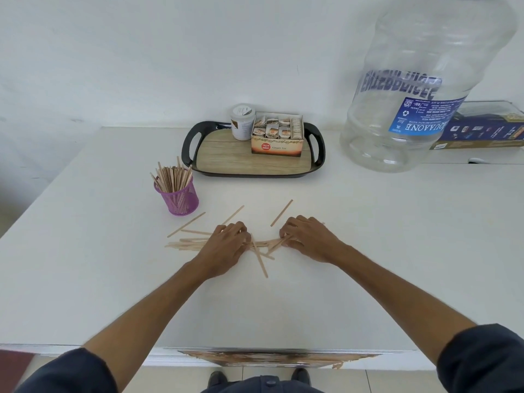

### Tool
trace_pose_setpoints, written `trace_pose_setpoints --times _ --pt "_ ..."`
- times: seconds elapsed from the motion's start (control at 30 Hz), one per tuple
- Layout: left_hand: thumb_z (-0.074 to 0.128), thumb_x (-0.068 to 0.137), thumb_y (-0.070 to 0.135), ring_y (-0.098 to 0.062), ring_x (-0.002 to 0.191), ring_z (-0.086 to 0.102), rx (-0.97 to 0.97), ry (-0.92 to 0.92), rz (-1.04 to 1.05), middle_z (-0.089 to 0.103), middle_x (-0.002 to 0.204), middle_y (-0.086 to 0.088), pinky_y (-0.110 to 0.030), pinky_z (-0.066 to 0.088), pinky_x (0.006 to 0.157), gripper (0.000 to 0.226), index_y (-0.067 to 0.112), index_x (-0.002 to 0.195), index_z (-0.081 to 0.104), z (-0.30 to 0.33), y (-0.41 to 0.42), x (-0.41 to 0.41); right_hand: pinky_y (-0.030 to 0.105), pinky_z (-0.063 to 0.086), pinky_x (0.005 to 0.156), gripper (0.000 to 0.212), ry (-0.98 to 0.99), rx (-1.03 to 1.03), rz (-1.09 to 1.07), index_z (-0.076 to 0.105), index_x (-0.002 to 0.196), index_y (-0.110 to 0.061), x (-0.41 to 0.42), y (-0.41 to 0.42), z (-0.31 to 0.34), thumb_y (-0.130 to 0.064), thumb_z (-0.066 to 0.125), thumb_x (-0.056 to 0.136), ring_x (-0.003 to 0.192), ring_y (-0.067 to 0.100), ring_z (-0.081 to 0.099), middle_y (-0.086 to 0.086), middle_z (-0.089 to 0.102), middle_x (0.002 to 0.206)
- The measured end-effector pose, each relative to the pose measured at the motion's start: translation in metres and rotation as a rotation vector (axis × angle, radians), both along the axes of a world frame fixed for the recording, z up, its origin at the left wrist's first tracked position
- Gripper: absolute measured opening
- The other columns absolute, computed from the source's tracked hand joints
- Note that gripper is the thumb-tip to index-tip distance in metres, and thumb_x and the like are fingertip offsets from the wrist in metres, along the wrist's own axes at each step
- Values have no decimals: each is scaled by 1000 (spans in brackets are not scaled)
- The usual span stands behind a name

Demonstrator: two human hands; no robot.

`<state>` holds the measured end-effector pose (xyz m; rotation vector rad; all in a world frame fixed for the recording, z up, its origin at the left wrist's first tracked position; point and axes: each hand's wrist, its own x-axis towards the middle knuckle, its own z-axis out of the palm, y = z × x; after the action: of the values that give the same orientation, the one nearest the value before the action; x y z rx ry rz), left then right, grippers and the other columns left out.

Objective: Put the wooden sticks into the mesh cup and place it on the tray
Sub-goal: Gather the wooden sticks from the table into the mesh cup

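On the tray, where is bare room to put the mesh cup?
The tray is bare at its front and left, before the white jar and tea box. Its back right is crowded.

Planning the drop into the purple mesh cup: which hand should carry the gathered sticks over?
Probably the left hand: the mesh cup stands on its side, nearer it than the right hand, whose path would cross over.

A: Where does the mesh cup (180, 198) stand?
B: On the counter (85, 251), in front of the tray (249, 165) and to its left, with sticks in it.
A: And the loose wooden sticks (198, 242)?
B: Nearer to the person, under both hands. On the tray, at its back, a jar (242, 121) stands left of a tea box (277, 137).
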<state>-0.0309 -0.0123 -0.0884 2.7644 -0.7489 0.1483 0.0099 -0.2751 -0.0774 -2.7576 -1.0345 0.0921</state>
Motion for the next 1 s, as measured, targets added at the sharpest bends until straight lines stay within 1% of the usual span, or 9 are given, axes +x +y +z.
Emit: trace_pose_setpoints --times 0.13,0.27,0.4,0.47,0.57,0.67,0.77,0.9,1.0 --pt "48 98 16 -17 89 51 15 25 -79 57 100 1 -37 41 88 12 14 102 59 3 2 5 29 34 82 21 -19 -74 40 57 109 -19 3 2 2 -35 47 102 101 18 51 -3 58 109" --pt "43 101 22 -18 100 54 141 -44 -82 57 109 0 -36 30 101 25 18 118 60 -4 6 7 30 37 80 22 -38 -124 66 55 106 -14 2 2 2 -30 40 105 97 20 50 0 57 106" --pt "48 98 16 -20 93 57 244 -122 -53 61 101 -1 -41 33 102 21 17 110 65 -3 2 5 33 44 74 23 -102 -105 81 55 107 -10 -3 -2 1 -23 36 105 94 21 51 4 55 106" --pt "46 97 13 -20 94 56 263 -117 -11 59 102 -1 -40 31 103 21 17 109 63 -5 -1 3 35 46 73 24 -132 -102 91 56 108 -9 -6 -3 -1 -21 34 105 93 21 52 5 56 106" --pt "41 98 11 -21 99 53 191 -50 103 55 107 -1 -35 29 99 22 16 109 59 -7 -9 0 36 47 72 22 -150 -95 102 56 111 -8 -8 -4 -4 -17 36 105 93 22 53 5 57 109" --pt "43 94 4 -23 96 50 121 12 163 54 107 -4 -31 36 85 20 11 106 57 -6 -16 -1 38 48 72 19 -164 -74 74 57 114 -9 -8 -6 -4 -7 44 101 91 25 57 5 62 104" --pt "43 90 -4 -26 91 50 15 62 195 56 101 -9 -34 40 78 19 5 100 56 -2 -19 -1 37 47 72 16 -194 -24 49 62 109 -8 -7 -8 -3 -9 48 100 86 27 61 6 67 96" --pt "43 92 -3 -31 85 56 -47 71 227 61 93 -9 -40 44 74 17 6 99 56 3 -13 3 36 45 75 21 -174 156 -64 67 108 -10 -8 -9 -2 -12 47 102 83 27 62 4 69 93" --pt "43 96 4 -29 76 60 -171 100 248 65 87 -8 -42 48 70 15 7 101 56 9 -8 9 35 48 75 23 -51 365 -202 70 109 -11 -8 -6 4 -11 49 100 80 22 62 1 69 90"
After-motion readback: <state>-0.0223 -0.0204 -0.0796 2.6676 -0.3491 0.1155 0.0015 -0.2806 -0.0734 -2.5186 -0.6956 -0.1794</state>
